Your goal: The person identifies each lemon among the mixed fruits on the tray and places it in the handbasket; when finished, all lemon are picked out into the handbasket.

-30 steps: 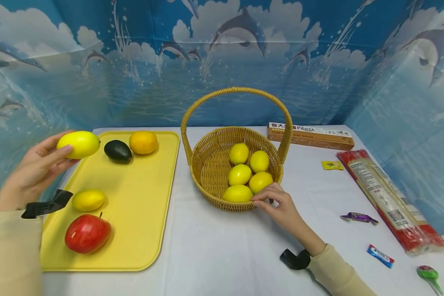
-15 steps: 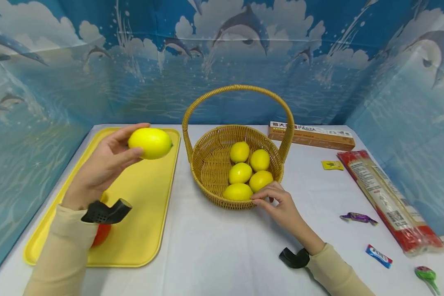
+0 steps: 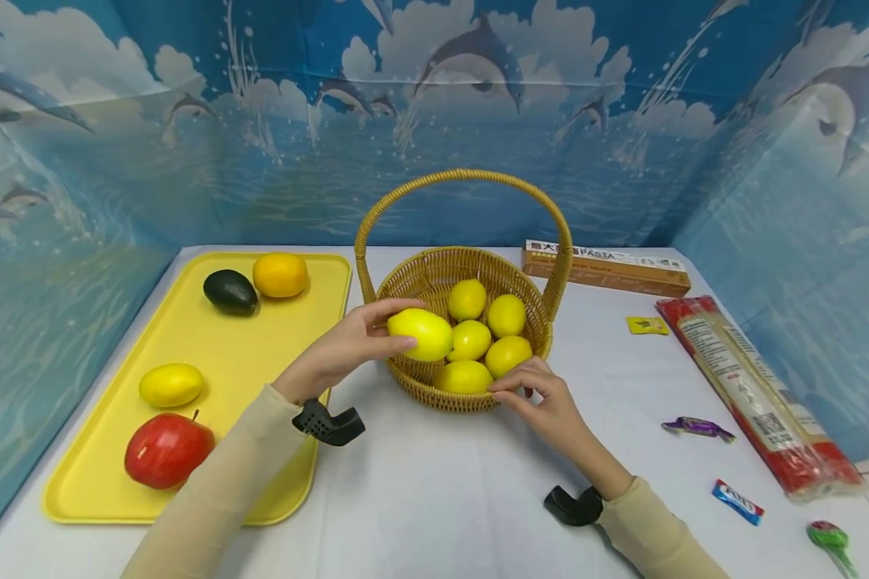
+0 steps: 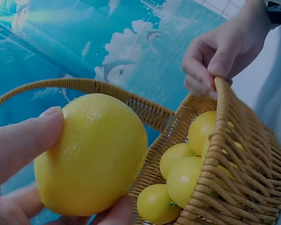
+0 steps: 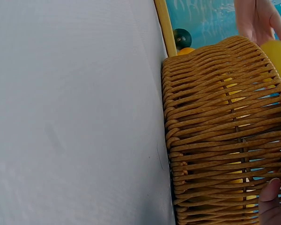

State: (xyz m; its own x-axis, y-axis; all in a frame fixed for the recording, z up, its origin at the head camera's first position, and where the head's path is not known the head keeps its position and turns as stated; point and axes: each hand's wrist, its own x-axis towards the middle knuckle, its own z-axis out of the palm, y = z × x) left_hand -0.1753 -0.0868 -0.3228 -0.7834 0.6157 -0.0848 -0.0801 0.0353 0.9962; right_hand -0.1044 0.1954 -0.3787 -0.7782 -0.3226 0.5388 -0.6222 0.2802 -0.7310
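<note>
My left hand (image 3: 336,350) holds a yellow lemon (image 3: 420,334) between thumb and fingers, over the left part of a wicker basket (image 3: 445,400). In the left wrist view that lemon (image 4: 91,154) fills the foreground. Several lemons (image 3: 467,299) lie inside the basket, mostly on its right side. At the basket's front right, my right hand (image 3: 553,410) pinches the rim; the left wrist view shows its thumb (image 4: 219,68) over the edge. The basket's woven side (image 5: 225,126) takes up much of the right wrist view, which shows only bits of the right hand.
On the left, a yellow tray (image 3: 275,362) bears a lemon (image 3: 171,384), a red apple (image 3: 165,450), an avocado (image 3: 229,291) and an orange-yellow fruit (image 3: 280,275). Behind and right are a pasta box (image 3: 608,269), a noodle pack (image 3: 760,394), wrapped sweets (image 3: 698,428) and a lollipop (image 3: 829,537).
My left hand has carried the lemon rightward, from above the tray's left edge to over the basket. The right hand has stayed at the basket's rim.
</note>
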